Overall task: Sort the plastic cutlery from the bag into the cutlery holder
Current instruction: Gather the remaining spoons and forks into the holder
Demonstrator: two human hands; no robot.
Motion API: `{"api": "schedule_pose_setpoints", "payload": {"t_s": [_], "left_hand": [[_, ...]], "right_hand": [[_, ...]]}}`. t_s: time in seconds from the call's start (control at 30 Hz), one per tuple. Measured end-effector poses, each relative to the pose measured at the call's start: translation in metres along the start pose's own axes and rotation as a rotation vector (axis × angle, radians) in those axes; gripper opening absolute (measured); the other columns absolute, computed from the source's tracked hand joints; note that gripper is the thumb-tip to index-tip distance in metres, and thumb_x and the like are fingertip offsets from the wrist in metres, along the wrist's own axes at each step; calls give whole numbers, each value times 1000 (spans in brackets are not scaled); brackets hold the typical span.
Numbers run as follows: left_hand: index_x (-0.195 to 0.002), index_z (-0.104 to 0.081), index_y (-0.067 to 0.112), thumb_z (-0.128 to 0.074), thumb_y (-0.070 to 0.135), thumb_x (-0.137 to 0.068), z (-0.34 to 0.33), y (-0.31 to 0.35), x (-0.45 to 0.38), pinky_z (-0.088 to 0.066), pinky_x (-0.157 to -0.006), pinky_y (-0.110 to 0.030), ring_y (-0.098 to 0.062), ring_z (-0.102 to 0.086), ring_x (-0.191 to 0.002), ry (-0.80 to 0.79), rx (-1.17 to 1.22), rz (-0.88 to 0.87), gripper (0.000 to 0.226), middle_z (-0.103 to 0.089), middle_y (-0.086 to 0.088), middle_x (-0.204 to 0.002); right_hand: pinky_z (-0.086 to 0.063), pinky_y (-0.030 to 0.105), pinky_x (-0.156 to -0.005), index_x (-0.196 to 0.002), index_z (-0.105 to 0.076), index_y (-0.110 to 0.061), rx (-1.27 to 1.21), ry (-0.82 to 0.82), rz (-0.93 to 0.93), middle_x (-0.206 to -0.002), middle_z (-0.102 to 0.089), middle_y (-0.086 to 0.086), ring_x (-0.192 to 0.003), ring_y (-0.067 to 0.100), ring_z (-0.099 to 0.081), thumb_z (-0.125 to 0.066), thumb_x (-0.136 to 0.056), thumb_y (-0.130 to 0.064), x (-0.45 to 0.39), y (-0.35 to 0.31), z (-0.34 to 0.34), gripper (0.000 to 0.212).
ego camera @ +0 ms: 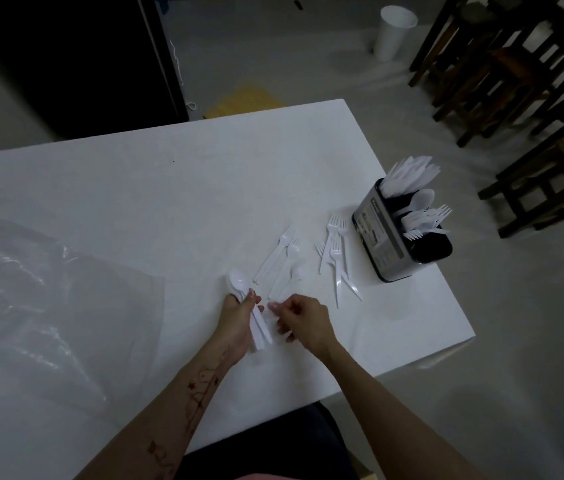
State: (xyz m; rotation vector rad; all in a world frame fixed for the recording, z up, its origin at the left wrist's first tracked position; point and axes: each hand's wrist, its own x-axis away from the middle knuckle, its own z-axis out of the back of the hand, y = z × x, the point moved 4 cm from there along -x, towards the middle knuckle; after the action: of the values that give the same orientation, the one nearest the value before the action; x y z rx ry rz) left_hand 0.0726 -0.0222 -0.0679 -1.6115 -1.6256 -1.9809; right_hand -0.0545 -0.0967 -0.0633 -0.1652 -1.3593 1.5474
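My left hand grips a bundle of white plastic spoons, bowls pointing away from me. My right hand is just to its right, fingers curled at the handle end of a loose white piece; what it pinches is blurred. Loose spoons and several forks lie on the white table beyond my hands. The metal cutlery holder stands near the right edge with knives, spoons and forks standing in its compartments. The clear plastic bag lies flat on the left.
The table's right edge runs just past the holder. Dark wooden chairs stand on the floor at the upper right. A white cup-shaped bin stands on the floor beyond the table. A dark panel fills the upper left.
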Motion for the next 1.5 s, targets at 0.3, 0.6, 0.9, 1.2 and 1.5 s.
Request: {"api": "schedule_pose_setpoints", "payload": {"t_s": [0.3, 0.6, 0.9, 1.2, 1.5], "left_hand": [[-100, -53, 3, -51, 17, -97, 16, -3, -2, -49, -68, -30, -19, -58, -75, -9, -50, -30, 15, -60, -7, -89], [-112, -52, 3, -53, 21, -97, 13, -5, 0, -48, -72, -30, -18, -59, -85, -31, -43, 33, 24, -60, -7, -95], [-117, -55, -4, -59, 36, -92, -35, 8, 17, -54, -84, -46, -38, -65, -100, -283, 100, 133, 47, -64, -23, -110], [-119, -51, 2, -45, 7, -99, -112, 54, 13, -36, -109, -42, -24, -55, -100, -149, 523, 112, 21, -53, -9, -111], [-93, -52, 6, -42, 9, -100, -248, 101, 7, -39, -105, -41, -20, -57, -95, -133, 975, -21, 13, -55, -4, -96]], "right_hand": [[-48, 30, -71, -111, -57, -13, 388, 268, -268, -103, -65, 2, -92, 23, -66, -63, -87, -52, -45, 4, 7, 46], [-58, 31, -66, -99, -60, -10, 76, 85, -108, -90, -66, 6, -75, 20, -65, -54, -98, -25, -19, -5, 20, 16], [-54, 29, -58, -85, -70, -5, -125, -31, 71, -75, -73, -1, -64, 12, -67, -78, -81, -19, 20, -36, 38, 17], [-45, 29, -77, -90, -70, -23, 382, 513, 461, -90, -68, -9, -88, 14, -60, -67, -87, -39, -3, -71, 151, 16], [-44, 46, -91, -94, -69, -22, 206, 717, 441, -100, -69, -8, -102, 20, -50, -57, -94, -21, -46, -77, 286, 12]]}}
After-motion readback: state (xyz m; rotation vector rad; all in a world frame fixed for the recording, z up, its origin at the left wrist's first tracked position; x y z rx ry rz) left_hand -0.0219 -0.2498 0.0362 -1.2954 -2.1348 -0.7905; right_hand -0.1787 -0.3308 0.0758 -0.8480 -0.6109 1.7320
